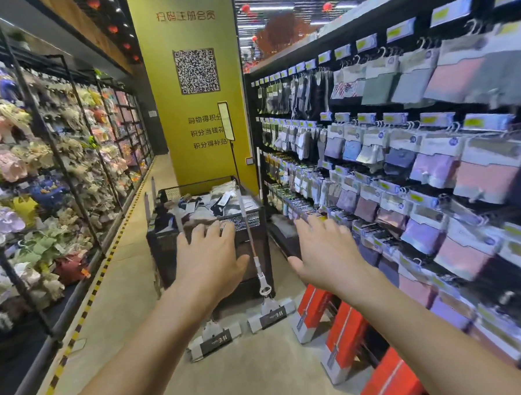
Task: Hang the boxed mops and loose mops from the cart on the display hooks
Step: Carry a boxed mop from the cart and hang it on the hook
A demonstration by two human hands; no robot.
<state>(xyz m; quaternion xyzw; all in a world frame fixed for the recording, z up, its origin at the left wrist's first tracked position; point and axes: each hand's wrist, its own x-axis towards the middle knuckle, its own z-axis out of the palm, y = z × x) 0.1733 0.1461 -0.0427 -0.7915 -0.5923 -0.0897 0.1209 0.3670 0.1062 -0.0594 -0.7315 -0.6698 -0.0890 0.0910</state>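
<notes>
Left hand (210, 262), right hand (327, 254): both bare

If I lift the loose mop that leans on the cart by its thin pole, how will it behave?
The loose mop will probably feel bottom-heavy: its wide flat head may swing. The pole looks thin and stiff, perhaps slippery. It only leans on the cart, so a push could tip it.
</notes>
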